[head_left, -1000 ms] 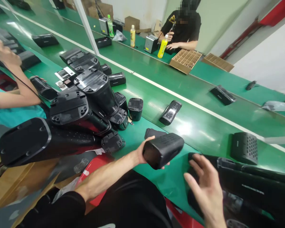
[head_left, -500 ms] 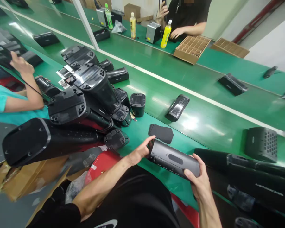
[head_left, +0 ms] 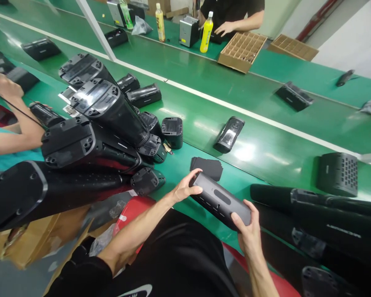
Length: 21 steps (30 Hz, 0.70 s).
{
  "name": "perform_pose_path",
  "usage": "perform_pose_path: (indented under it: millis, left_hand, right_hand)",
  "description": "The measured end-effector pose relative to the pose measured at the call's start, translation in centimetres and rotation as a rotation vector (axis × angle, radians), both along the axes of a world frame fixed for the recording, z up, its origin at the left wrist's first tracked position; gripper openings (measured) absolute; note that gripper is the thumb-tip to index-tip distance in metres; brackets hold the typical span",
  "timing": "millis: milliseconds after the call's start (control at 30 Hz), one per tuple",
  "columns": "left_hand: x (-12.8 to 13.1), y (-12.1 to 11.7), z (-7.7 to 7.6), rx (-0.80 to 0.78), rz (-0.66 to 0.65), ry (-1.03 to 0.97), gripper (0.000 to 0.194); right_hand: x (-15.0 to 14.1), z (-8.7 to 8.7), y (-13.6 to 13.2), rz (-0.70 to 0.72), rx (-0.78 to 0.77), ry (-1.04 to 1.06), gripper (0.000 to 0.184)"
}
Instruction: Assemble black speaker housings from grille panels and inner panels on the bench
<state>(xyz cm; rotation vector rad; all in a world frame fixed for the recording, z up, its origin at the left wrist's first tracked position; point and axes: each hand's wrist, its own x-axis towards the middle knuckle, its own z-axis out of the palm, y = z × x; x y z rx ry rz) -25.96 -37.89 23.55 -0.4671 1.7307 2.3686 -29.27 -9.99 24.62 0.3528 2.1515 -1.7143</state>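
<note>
A long green assembly bench (head_left: 204, 99) crosses the view, with a second bench beyond it, where a co-worker's hand (head_left: 224, 28) rests near a cardboard divider tray (head_left: 243, 51). Large black speaker housings (head_left: 95, 123) lie heaped at the left, and more long housings (head_left: 327, 218) lie at the right, so many units remain out on the bench. A short black housing (head_left: 172, 132) stands near a flat black pad (head_left: 206, 168). Just below that pad, over the bench, a black cylindrical speaker (head_left: 221, 201) sits clamped between the left hand (head_left: 187, 187), curled around one end, and the right hand (head_left: 246, 227), cupping the other.
</note>
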Motion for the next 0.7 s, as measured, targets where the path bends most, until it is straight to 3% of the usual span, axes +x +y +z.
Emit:
perform_pose_path:
  millis: [100, 267, 367, 467, 567, 700]
  left_hand:
    - [-0.4, -0.4, -0.9, -0.109, 0.008, -0.085, 0.084]
    - [-0.8, -0.3, -2.7, -0.135, 0.083, -0.098, 0.075]
    - [-1.2, 0.1, -3.4, -0.198, 0.095, -0.231, 0.074]
    - [-1.8, 0.2, -3.3, -0.245, 0.061, -0.381, 0.075]
    - [-2.8, -0.3, -2.5, -0.201, 0.055, -0.378, 0.074]
    - [-4.6, -1.2, -1.7, -0.007, 0.314, -0.260, 0.073]
  right_hand:
    - [0.0, -1.0, 0.5, 0.053, -0.070, -0.183, 0.097]
    - [0.7, -1.3, 0.6, 0.075, -0.008, -0.118, 0.094]
    - [0.9, -1.5, 0.3, 0.033, -0.044, -0.219, 0.092]
    - [1.3, -2.1, 0.5, 0.046, -0.054, -0.310, 0.098]
    - [2.4, -2.8, 1.1, 0.063, 0.012, -0.227, 0.104]
    - [1.9, -3.4, 0.1, -0.045, -0.284, -0.279, 0.084]
